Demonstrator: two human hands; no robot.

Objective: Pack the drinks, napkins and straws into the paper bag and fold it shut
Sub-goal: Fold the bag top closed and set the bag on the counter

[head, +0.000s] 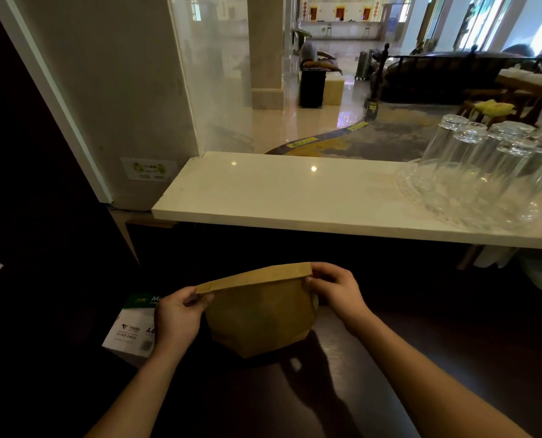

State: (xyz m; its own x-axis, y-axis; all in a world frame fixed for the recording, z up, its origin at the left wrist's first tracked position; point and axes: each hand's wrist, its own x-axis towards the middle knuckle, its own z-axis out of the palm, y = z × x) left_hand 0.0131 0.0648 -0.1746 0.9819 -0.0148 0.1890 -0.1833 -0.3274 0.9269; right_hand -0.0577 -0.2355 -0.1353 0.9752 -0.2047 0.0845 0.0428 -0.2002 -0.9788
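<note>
Head view shows one paper bag [260,314] on the dark counter [421,358], its folded top pinched at either end by left hand [178,314] and right hand [336,292].

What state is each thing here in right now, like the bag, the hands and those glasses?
Paper bag: upright on the dark counter, top folded flat.
Left hand: pinching the fold's left end.
Right hand: pinching the fold's right end.
Drinking glasses: upside down on a clear tray.
Paper ream: lying flat, partly hidden by the left hand.
</note>
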